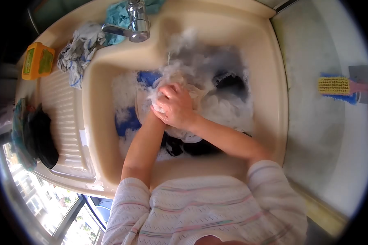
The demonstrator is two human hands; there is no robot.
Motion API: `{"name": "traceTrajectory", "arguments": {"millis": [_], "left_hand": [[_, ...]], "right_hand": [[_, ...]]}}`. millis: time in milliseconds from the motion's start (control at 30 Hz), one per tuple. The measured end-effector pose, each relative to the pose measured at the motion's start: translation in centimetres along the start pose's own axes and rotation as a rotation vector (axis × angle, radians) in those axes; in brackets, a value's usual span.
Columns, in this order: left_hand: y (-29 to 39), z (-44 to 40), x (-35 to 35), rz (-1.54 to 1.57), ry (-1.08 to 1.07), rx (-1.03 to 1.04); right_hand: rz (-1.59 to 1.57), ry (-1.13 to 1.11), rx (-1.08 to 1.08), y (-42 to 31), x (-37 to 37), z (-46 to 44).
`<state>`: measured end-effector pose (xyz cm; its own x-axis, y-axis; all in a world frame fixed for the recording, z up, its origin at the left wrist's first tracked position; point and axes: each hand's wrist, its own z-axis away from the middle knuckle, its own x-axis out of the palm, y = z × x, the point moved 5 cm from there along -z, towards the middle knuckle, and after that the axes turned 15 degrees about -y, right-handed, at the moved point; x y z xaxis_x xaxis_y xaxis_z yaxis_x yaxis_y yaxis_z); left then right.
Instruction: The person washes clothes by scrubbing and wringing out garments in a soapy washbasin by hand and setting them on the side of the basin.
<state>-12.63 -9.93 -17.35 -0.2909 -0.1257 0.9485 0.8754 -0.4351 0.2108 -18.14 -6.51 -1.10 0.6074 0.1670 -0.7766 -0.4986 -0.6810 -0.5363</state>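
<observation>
Over the beige sink (270, 102), my two hands are pressed together on a wet, soapy white cloth (195, 94). On top lies my right hand (178, 107), its fingers curled round a bunched, sudsy part of the cloth. My left hand (156, 114) is mostly hidden beneath it, so its fingers cannot be made out. Foamy water surrounds the cloth. Blue fabric (127, 121) shows at the left of the water, and black fabric (198, 148) lies below my forearms. A dark piece (230, 81) floats at the upper right.
A chrome tap (139, 24) stands behind the sink. The ribbed drainboard (63, 118) carries a crumpled grey-white cloth (79, 49), an orange container (37, 61) and dark clothing (41, 136). Teal fabric (115, 20) lies by the tap. At right is a yellow-and-blue brush (335, 86).
</observation>
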Motion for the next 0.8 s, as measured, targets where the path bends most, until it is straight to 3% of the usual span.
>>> {"name": "traceTrajectory", "arguments": {"millis": [67, 100, 133, 200, 233, 300, 367, 400, 467, 500, 567, 633, 733, 767, 800], "left_hand": [[-0.9, -0.7, -1.1, -0.095, 0.030, 0.167], [-1.3, -0.8, -0.9, -0.137, 0.051, 0.250], [-1.3, -0.2, 2.9, -0.207, 0.438, 0.054], [-1.1, 0.2, 5.3, -0.189, 0.400, 0.070], [-0.1, -0.7, 2.9, -0.535, 0.182, 0.122], [0.1, -1.4, -4.7, -1.207, -0.277, 0.217], [-2.7, -0.1, 3.3, 0.365, -0.543, 0.675], [-2.9, -1.5, -1.2, 0.278, -0.606, 0.389], [-0.7, 0.4, 4.1, -0.218, 0.391, -0.012], [-0.6, -0.6, 4.4, -0.195, 0.245, -0.006], [1.5, 0.0, 7.8, -0.188, 0.201, 0.029], [3.2, 0.3, 6.8, -0.172, 0.173, 0.022], [3.0, 0.2, 5.0, -0.179, 0.130, 0.009], [2.5, 0.0, 4.9, -0.182, 0.145, -0.018], [2.2, -0.2, 5.0, -0.162, 0.143, -0.025]], "right_hand": [[-0.106, 0.124, 0.039, 4.8, 1.4, -0.5], [-0.198, -0.023, 0.338, 9.3, 1.5, -1.5], [-0.284, -0.172, 0.640, 12.5, 2.0, -1.4], [-0.084, -0.099, 0.638, 12.6, 1.4, -1.6], [0.011, -0.063, 0.641, 12.5, 1.4, -1.1], [-0.031, 0.041, 0.224, 2.7, -0.9, -2.1], [-0.093, 0.078, 0.130, 0.9, -0.8, -1.2], [-0.130, 0.068, 0.227, 4.6, 1.1, -0.4], [-0.170, -0.037, 0.518, 12.5, 2.2, -0.2], [0.055, -0.157, 0.594, 15.4, 0.6, -0.4], [0.250, -0.239, 0.654, 20.5, -3.0, 0.1], [0.023, -0.296, 0.839, 23.4, -7.1, 1.1], [-0.357, -0.075, 0.832, 27.7, -6.6, 2.8], [0.177, -0.067, 0.704, 28.4, -4.4, 2.7], [-0.002, -0.194, 0.724, 25.3, -3.1, 1.6]]}}
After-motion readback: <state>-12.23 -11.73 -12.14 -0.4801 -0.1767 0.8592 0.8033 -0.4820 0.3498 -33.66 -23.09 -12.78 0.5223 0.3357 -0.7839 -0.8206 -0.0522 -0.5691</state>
